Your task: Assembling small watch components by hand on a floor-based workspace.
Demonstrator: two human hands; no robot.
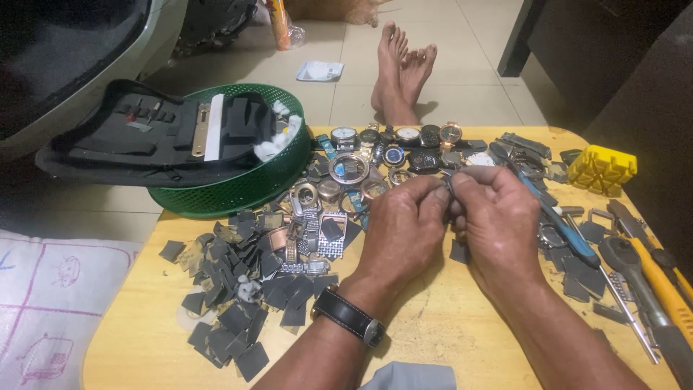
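A small metal watch part [449, 182] is pinched between the fingertips of both hands, just above the middle of the wooden desk [433, 332]. The left hand [404, 220], with a black-strapped wristwatch [350, 315] on its wrist, is closed around the part from one side; the right hand [494, 217] is closed on it from the other, thumb and forefinger meeting at the top. Most of the part is hidden by the fingers, so its exact kind cannot be told.

The part is judged to be light, stiff and smooth, easily dropped and easily lost among the clutter; it is best taken by its edges with the fingertips, as is shown here, with light pressure only.

Behind the hands a row of watches [393, 137] is laid out, with loose watch cases [349, 170] and metal bracelet links [310, 231] just in front of them. To the left a heap of dark grey flat pieces [238, 289] is spread over the desk. A green plastic basket [238, 184] stands at the far left corner, and an open black tool case [151, 133] rests across it. To the right lie a blue-handled screwdriver [559, 220], a yellow-handled tool [660, 278] and a yellow plastic holder block [603, 167]. Bare feet [404, 65] are seen on the tiled floor [462, 79] beyond.
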